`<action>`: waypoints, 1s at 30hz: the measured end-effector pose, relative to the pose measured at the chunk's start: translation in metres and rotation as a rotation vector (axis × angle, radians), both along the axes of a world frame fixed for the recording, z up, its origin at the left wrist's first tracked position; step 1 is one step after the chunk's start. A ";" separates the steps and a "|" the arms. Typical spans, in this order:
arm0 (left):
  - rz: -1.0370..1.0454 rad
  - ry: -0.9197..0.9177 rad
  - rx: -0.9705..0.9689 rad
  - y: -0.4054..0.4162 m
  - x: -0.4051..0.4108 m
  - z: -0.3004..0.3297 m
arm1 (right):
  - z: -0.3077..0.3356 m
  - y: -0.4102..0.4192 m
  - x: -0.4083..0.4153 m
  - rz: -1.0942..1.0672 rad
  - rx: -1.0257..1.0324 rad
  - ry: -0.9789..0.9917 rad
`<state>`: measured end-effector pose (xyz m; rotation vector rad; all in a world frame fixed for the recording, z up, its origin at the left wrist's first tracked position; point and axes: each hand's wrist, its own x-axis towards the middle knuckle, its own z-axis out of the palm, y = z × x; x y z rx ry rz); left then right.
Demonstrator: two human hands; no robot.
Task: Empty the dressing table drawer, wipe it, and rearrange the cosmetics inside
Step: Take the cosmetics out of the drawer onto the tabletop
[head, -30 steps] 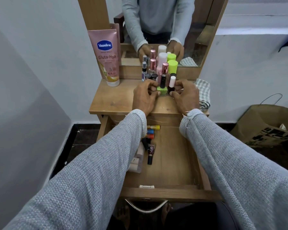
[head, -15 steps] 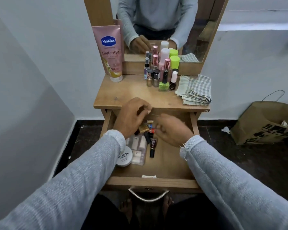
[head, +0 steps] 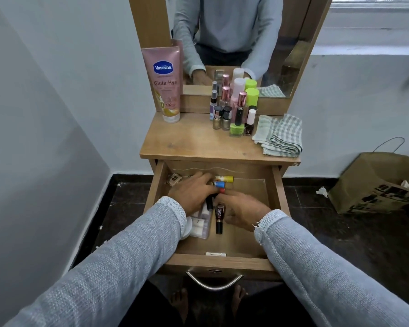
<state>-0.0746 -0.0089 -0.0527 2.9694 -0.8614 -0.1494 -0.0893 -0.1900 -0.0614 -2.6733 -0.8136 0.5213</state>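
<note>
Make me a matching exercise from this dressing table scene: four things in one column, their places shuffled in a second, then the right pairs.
Things:
1. Vaseline tube
2. checked cloth
3. yellow-capped stick
4. brown paper bag

Places:
A. in the open drawer, at its back
B. on the floor, right of the table
C. standing at the tabletop's back left
D. folded on the tabletop's right side

Pairs: 1-C, 2-D, 3-A, 4-B

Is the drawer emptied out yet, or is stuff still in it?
Not empty. The open drawer still holds small tubes, a dark lipstick and a clear case; both hands reach among them.
</note>
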 end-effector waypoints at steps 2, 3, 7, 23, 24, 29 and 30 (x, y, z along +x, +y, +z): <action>-0.037 -0.002 0.065 -0.003 0.002 0.004 | 0.000 0.000 -0.001 0.051 -0.093 -0.055; -0.056 -0.013 0.093 -0.004 0.003 0.006 | 0.000 0.000 -0.001 0.083 -0.135 -0.089; -0.151 -0.077 0.213 -0.003 0.002 0.011 | 0.004 -0.003 -0.002 0.201 -0.241 -0.180; 0.231 -0.265 -0.846 0.012 -0.008 0.042 | 0.035 -0.031 0.000 -0.169 0.386 -0.021; 0.267 -0.279 -0.911 0.010 -0.002 0.051 | 0.042 -0.033 0.003 -0.212 0.491 -0.049; 0.401 -0.339 -0.987 -0.006 0.030 0.083 | 0.065 -0.025 0.029 -0.497 0.813 -0.260; 0.419 -0.344 -0.946 -0.009 0.038 0.084 | 0.067 -0.023 0.036 -0.561 0.829 -0.300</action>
